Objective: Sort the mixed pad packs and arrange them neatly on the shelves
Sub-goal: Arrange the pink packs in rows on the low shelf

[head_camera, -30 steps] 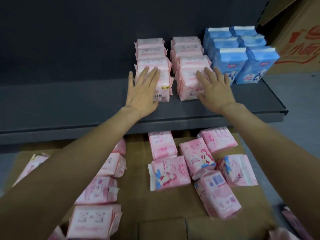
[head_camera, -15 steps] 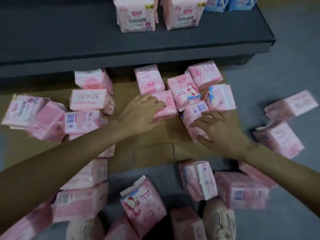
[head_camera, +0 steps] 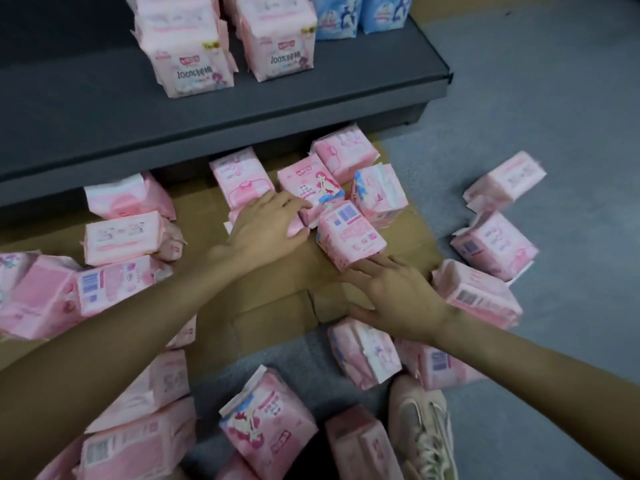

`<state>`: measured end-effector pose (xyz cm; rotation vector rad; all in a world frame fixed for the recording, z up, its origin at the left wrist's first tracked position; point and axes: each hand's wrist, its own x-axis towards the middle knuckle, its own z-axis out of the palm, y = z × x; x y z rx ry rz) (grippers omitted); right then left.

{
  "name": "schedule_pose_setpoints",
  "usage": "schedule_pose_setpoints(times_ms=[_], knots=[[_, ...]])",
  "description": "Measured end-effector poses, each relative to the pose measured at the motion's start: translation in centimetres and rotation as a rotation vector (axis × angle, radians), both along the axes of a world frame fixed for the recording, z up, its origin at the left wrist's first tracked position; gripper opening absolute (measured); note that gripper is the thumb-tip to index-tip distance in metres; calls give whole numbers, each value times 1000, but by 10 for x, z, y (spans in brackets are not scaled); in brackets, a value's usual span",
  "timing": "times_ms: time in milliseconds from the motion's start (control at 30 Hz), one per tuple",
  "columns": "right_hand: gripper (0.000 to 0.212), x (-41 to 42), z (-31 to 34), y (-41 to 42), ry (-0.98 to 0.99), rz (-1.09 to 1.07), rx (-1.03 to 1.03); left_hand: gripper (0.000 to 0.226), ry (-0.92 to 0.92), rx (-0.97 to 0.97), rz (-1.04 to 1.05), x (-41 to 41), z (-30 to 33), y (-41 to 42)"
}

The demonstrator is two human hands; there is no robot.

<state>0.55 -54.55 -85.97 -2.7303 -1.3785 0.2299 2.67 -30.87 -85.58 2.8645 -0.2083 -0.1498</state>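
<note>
- Pink pad packs lie all over the floor below the dark shelf (head_camera: 242, 109).
- One pink pack with a barcode (head_camera: 349, 233) sits on the brown cardboard (head_camera: 273, 306), under the shelf's front edge and a bit toward the person.
- Its long side points away from the person, toward the shelf, and leans a little to the left.
- The right hand (head_camera: 398, 299) is the nearer one. The pack is just past its fingertips, on the shelf side. The fingers are spread out and touch the pack's near edge. They hold nothing yet.
- The left hand (head_camera: 266, 226) is just left of that pack. It lies over another pink pack (head_camera: 294, 230) with fingers bent on it. I cannot tell if it really grips it.
- On the shelf, two rows of pink packs (head_camera: 194, 53) stand next to blue packs (head_camera: 337, 15).
- I think the right hand must reach a bit further to wrap around the barcode pack.
</note>
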Motion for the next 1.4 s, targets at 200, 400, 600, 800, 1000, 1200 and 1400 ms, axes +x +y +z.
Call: schedule_pose_setpoints(times_ms=[200, 400, 600, 800, 1000, 1200, 1400], knots=[[28, 63, 13, -81, -97, -303, 140, 44, -32, -130, -153, 50, 18, -90], [44, 131, -7, -178, -135, -568, 62, 52, 19, -224, -165, 109, 0, -176], [88, 198, -23, -218, -193, -388, -281, 84, 240, -216, -96, 155, -50, -240], [54, 217, -39, -219, -225, -442, -329, 89, 511, -620, 180, 176, -75, -288], [41, 199, -27, -208, -417, -445, 22, 92, 605, -913, 256, 178, -47, -264], [48, 138, -10, -140, -362, -401, 218, 79, 617, -990, 295, 131, -12, -211], [72, 94, 25, -113, -127, -267, 344, 84, 442, -831, 56, 78, 36, -152]])
